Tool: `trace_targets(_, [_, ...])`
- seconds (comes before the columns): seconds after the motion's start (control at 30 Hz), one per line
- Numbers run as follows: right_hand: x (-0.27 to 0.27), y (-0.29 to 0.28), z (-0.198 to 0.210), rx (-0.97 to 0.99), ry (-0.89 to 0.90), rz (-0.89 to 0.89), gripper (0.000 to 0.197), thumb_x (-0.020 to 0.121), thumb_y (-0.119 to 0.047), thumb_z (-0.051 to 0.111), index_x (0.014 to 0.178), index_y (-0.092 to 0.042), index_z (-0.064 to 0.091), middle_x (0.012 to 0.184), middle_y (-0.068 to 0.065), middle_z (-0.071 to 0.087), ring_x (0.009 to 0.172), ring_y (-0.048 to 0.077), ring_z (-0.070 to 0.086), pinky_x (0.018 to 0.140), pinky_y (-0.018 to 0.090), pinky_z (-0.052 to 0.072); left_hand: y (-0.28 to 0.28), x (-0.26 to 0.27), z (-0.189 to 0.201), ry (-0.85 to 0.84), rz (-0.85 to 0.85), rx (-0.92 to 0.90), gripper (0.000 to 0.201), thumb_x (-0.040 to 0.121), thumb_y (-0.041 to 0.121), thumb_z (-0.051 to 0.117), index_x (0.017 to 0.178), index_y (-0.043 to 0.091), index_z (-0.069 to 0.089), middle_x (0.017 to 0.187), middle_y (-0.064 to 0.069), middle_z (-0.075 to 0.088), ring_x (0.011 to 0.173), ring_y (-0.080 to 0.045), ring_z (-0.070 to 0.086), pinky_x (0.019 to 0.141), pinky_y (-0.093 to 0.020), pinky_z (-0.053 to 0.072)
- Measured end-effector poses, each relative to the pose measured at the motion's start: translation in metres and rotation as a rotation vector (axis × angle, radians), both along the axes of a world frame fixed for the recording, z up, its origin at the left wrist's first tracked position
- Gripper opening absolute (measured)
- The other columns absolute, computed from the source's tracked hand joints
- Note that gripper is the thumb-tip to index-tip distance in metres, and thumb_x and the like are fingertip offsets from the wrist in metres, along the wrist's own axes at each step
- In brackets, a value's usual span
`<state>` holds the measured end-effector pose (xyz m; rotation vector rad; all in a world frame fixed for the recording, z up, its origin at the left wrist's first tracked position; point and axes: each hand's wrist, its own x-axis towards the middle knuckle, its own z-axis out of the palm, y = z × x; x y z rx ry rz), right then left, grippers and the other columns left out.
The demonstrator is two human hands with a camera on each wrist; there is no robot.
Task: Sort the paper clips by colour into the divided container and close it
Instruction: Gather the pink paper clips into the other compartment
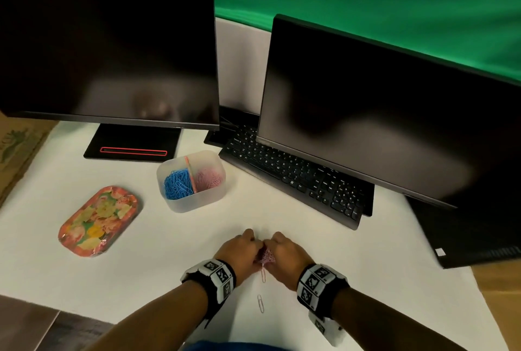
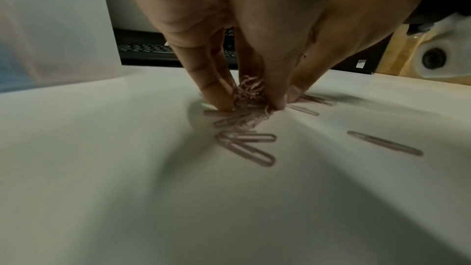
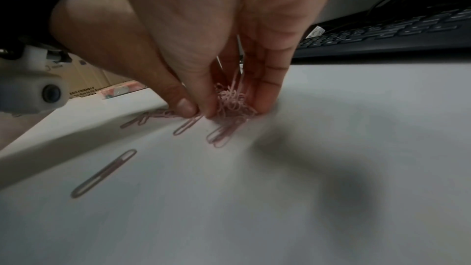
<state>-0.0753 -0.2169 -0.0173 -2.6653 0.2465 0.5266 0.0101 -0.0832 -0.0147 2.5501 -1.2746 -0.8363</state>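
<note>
Near the front of the white table, my left hand (image 1: pixel 243 249) and right hand (image 1: pixel 284 252) meet fingertip to fingertip around a small heap of pink paper clips (image 1: pixel 266 256). Both hands pinch the heap, with curled fingers gathering it from either side. In the left wrist view the heap (image 2: pixel 251 94) bunches between my fingers; the right wrist view shows it (image 3: pixel 233 103) the same way. Loose pink clips (image 1: pixel 261 303) lie flat nearer to me. The open divided container (image 1: pixel 194 204) stands further back, blue clips (image 1: pixel 177 183) in its left compartment, pink clips (image 1: pixel 210 178) in its right.
A floral lid (image 1: pixel 100 221) lies left of the container. A black keyboard (image 1: pixel 296 178) and two dark monitors (image 1: pixel 366 125) stand behind and to the right. The left monitor's stand (image 1: pixel 132 142) is behind the container. The table's wooden edge (image 1: pixel 496 280) shows at right.
</note>
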Motion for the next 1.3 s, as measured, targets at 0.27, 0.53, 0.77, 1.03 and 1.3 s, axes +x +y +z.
trace_targets(0.27, [0.004,-0.005,-0.001,0.008,-0.018,-0.047,0.021,0.091,-0.023,0.048,0.101,-0.015,0.064,0.101,0.007,0.059,0.092,0.026,0.059,0.074,0.029,0.044,-0.002,0.01,0.003,-0.027,0.023,0.017,0.019,0.091,0.023,0.051,0.099,0.017,0.067,0.101,-0.008,0.059,0.092,-0.029,0.06,0.072,-0.031,0.043])
trace_targets(0.53, [0.0,-0.009,0.006,-0.005,-0.063,-0.03,0.022,0.093,-0.026,0.047,0.098,-0.017,0.066,0.099,0.005,0.063,0.092,0.024,0.059,0.072,0.028,0.041,0.004,0.016,0.012,0.03,0.105,-0.024,0.02,0.088,0.018,0.048,0.082,0.016,0.067,0.083,-0.005,0.063,0.074,-0.022,0.056,0.062,-0.026,0.036])
trace_targets(0.77, [-0.001,-0.01,0.011,0.041,-0.092,-0.09,0.022,0.093,-0.029,0.051,0.1,-0.018,0.068,0.099,0.002,0.068,0.093,0.022,0.061,0.072,0.025,0.042,0.007,0.031,0.031,0.03,0.237,-0.176,0.015,0.086,0.025,0.061,0.087,0.015,0.072,0.089,-0.006,0.072,0.08,-0.023,0.064,0.072,-0.026,0.051])
trace_targets(1.03, [0.009,-0.016,0.022,0.179,-0.137,-0.238,0.018,0.088,-0.024,0.056,0.081,-0.015,0.069,0.073,-0.002,0.064,0.072,0.017,0.058,0.068,0.029,0.049,0.01,0.102,0.078,-0.078,0.482,-0.338,0.025,0.085,0.03,0.069,0.108,0.02,0.072,0.105,-0.005,0.072,0.091,-0.02,0.066,0.092,-0.027,0.048])
trace_targets(1.3, [0.053,-0.011,0.065,0.293,-0.265,-0.36,0.016,0.084,-0.03,0.068,0.091,-0.018,0.074,0.077,-0.003,0.073,0.084,0.015,0.064,0.081,0.027,0.053,0.009,0.165,0.08,-0.084,0.632,-0.142,0.028,0.076,0.024,0.07,0.104,0.019,0.073,0.112,-0.004,0.067,0.099,-0.026,0.065,0.086,-0.027,0.052])
